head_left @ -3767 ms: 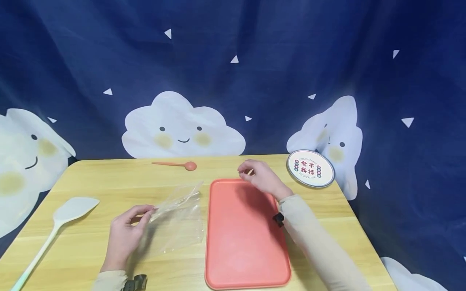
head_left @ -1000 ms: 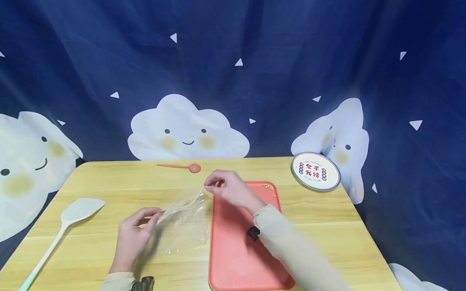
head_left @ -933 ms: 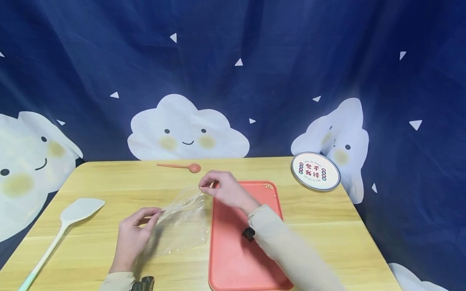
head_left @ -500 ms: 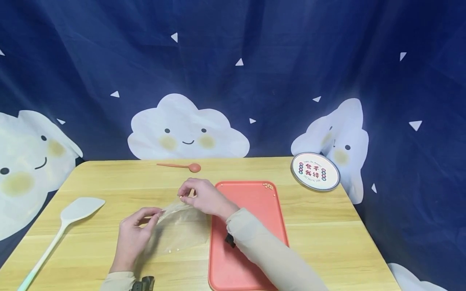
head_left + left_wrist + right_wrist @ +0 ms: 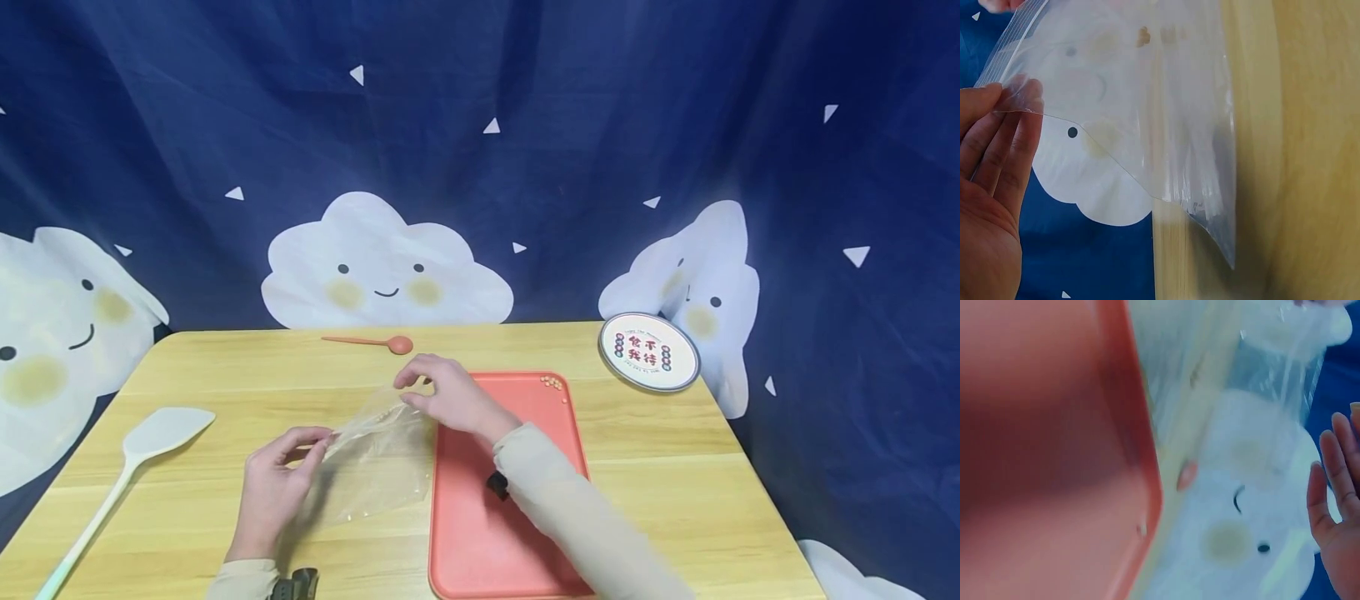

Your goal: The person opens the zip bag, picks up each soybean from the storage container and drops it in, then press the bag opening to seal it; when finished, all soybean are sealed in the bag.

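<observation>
1 white spatula (image 5: pixel 165 431), on table (image 5: pixel 675 500). 1 left hand (image 5: pixel 273 483), fingertips pinching edge of clear bag (image 5: pixel 382 479); bag left of tray (image 5: pixel 472 533). 1 right hand (image 5: pixel 450 400), just beside bag's mouth, thumb and fingers apart, nothing visible between. Pale grains (image 5: pixel 552 382), tray's far right corner. 1 plate (image 5: pixel 650 352). Advisable: left pinch steady, mouth wide, any release well inside.

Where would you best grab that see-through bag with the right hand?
Pinch the clear bag by the right end of its ridged edge, coming from the right: the left hand pinches the opposite end, and the film looks thin and wrinkled, so that likely firmer edge should hold best.
</observation>
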Demonstrator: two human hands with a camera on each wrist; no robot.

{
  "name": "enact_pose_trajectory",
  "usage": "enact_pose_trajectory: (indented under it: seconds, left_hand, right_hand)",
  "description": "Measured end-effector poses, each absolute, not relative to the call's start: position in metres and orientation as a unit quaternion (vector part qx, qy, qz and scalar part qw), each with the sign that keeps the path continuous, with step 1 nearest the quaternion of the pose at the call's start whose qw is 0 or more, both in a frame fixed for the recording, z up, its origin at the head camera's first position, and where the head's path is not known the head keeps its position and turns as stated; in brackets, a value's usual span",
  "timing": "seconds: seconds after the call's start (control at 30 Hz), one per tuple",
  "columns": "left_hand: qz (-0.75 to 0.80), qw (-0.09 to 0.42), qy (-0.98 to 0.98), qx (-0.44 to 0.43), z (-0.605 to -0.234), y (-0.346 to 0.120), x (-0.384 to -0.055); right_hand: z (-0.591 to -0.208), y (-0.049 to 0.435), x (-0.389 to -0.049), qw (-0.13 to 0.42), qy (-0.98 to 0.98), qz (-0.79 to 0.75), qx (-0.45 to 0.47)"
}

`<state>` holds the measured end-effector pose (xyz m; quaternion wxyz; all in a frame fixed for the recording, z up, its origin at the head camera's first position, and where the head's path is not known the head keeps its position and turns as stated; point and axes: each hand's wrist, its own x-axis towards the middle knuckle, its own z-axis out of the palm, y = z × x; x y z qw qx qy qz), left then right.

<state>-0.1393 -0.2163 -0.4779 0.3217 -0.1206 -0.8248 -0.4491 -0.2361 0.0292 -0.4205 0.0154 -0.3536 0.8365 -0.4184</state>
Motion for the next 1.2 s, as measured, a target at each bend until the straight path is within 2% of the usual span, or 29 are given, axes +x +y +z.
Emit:
enact_pose_trajectory:
  seconds: [0.33, 0.63, 0.93, 1.2]
  left_hand:
    - [-0.444, 0.302, -0.835, -0.123, -0.473, -0.219, -0.14]
    - [-0.445, 0.307, -0.833, -0.12, -0.475, -0.219, -0.141]
    - [-0.44, 0.311, -0.834, -0.12, -0.475, -0.22, -0.141]
    - [-0.44, 0.321, -0.826, -0.146, -0.475, -0.221, -0.144]
  right_hand:
    - [-0.407, 0.108, -0.25, 0.025, 0.868, -0.401, -0.292]
    - [-0.42, 0.172, -0.258, 0.002, 0.91, -0.317, -0.266]
    - [-0.439, 0.212, -0.258, 0.015, 0.938, -0.224, -0.262]
    - [-0.46, 0.223, -0.259, 0.043, 0.946, -0.162, -0.278]
